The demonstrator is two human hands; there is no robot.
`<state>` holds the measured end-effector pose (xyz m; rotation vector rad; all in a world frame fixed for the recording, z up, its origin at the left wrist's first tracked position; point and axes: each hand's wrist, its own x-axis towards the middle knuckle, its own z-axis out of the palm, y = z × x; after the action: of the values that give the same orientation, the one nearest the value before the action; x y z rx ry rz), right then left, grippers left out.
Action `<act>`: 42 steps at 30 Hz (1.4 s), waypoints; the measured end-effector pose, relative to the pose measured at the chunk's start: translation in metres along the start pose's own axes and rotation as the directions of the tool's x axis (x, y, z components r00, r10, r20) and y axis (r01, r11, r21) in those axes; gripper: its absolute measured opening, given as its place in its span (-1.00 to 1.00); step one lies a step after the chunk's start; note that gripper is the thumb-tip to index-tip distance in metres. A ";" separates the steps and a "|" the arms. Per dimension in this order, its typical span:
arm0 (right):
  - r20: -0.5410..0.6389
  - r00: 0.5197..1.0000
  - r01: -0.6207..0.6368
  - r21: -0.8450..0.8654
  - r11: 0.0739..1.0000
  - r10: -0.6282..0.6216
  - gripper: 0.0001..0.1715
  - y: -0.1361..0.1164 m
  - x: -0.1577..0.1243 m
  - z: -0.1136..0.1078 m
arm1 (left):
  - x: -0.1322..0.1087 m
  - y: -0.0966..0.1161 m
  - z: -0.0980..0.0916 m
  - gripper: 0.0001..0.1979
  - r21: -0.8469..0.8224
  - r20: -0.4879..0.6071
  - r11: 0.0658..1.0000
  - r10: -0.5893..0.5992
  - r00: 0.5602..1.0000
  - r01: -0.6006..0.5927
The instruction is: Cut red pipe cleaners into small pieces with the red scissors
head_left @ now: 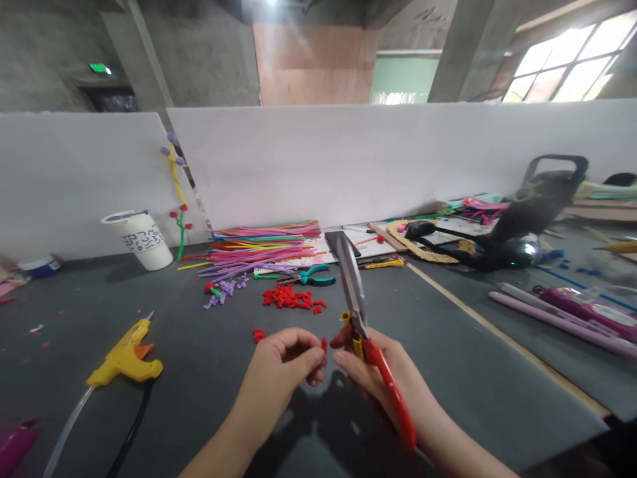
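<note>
head view: left grip (287,362) on a slim red piece (324,345), right grip (367,378) around long-bladed metal scissors (356,302)

Table (448,372): glue gun (122,355), left; cup (144,239) behind it; pipe cleaners (263,245), centre back, phone (332,240) to their right; before these, pliers (313,275), then pile of pieces (288,297); scissors (371,352) in right hand (398,365); partition (318,166) along the back

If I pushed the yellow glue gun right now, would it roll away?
The glue gun probably wouldn't roll, because it lies on its side. It might drag a bit, since a black cord trails from it. It looks like hard plastic, so it's likely stiff.
</note>
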<state>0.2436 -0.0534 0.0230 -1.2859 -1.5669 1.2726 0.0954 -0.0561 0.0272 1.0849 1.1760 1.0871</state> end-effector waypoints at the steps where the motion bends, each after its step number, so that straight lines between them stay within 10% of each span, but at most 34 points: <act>1: 0.003 1.000 -0.014 0.038 0.999 0.014 -0.75 -0.001 0.002 0.002 | 0.000 0.000 0.002 -0.91 0.030 0.012 1.000 -0.006 1.000 0.006; 10: -0.043 0.997 -0.069 0.040 0.997 0.071 -0.79 -0.003 0.005 0.007 | 0.002 0.001 -0.004 -0.94 -0.039 -0.032 0.999 -0.005 0.999 0.004; 16: 0.191 0.981 -0.023 0.024 0.999 0.018 -0.91 -0.001 0.000 -0.005 | 0.009 0.002 -0.016 -0.91 -0.146 -0.041 0.989 -0.020 0.999 0.014; 26: 0.132 0.990 -0.061 0.105 0.993 0.047 -0.78 -0.001 0.009 -0.004 | 0.002 -0.003 -0.006 -0.93 -0.059 0.200 0.993 -0.089 0.976 0.102; 42: 0.106 0.991 -0.088 0.012 0.996 0.087 -0.93 -0.004 0.013 0.003 | 0.007 -0.003 -0.006 -0.92 0.039 0.124 0.999 -0.016 0.992 0.012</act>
<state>0.2372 -0.0417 0.0255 -1.3084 -1.5842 1.4259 0.0896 -0.0498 0.0227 1.1552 1.1077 0.9759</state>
